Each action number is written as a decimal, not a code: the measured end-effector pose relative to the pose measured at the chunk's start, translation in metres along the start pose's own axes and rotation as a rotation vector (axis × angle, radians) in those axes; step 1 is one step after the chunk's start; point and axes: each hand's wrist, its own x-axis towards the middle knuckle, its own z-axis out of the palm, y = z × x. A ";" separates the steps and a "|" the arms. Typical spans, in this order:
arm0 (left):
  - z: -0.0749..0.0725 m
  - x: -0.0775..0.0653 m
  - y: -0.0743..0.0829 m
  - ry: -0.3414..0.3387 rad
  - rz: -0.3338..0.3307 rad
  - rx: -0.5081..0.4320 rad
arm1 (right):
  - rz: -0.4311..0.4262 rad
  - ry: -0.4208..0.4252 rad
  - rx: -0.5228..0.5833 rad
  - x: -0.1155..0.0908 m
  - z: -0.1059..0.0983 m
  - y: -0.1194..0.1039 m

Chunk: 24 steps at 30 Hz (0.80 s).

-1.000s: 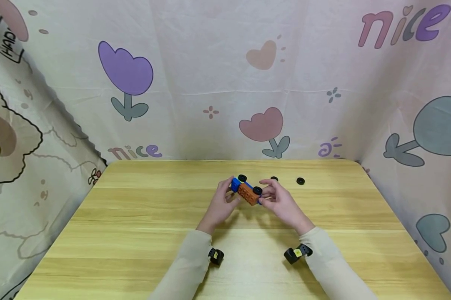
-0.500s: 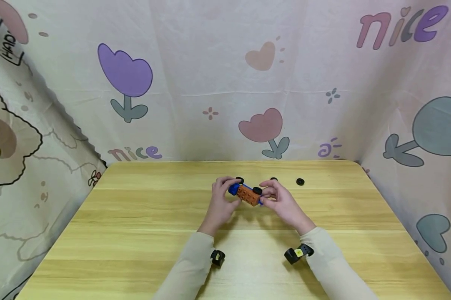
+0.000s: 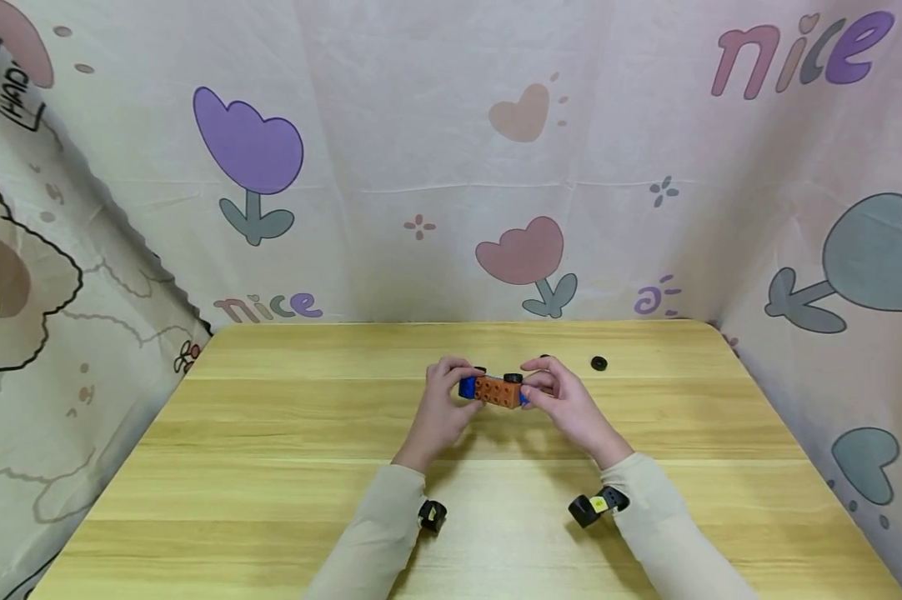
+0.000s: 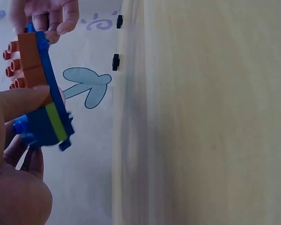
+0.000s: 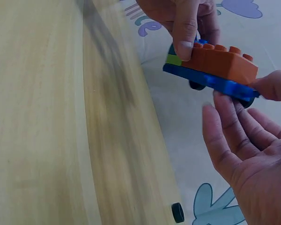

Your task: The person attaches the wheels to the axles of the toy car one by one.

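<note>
Toy car: held up off the bench, between both hands
Long axis: ran roughly left to right, fingers at each end; in the head view the orange brick's studs faced the person, two fitted wheels on the far side
Left hand: pinched the car, thumb flat on the orange brick
Right hand: thumb and fingers pinched the opposite, blue end
Loose wheels: two lay on the bench, nearer the right hand; one wheel beyond it, the second wheel partly hidden behind its fingers

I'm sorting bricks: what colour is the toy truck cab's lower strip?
Lime green; the strip shows best in left wrist view.
</note>
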 end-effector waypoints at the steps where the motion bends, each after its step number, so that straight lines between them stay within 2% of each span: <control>1: 0.000 0.000 0.000 -0.008 -0.016 -0.002 | 0.000 0.006 -0.001 0.000 0.000 0.000; 5: -0.001 -0.001 -0.001 -0.033 -0.064 -0.019 | -0.003 0.027 -0.008 -0.002 -0.001 -0.002; 12: -0.003 -0.001 -0.003 -0.074 -0.061 -0.064 | -0.032 0.023 -0.039 0.000 -0.002 -0.003; 18: -0.005 -0.004 0.000 -0.131 -0.140 -0.105 | -0.037 0.025 -0.054 0.000 -0.002 -0.003; 24: -0.005 -0.005 0.000 -0.193 -0.174 -0.203 | -0.043 0.018 -0.034 -0.001 -0.001 -0.003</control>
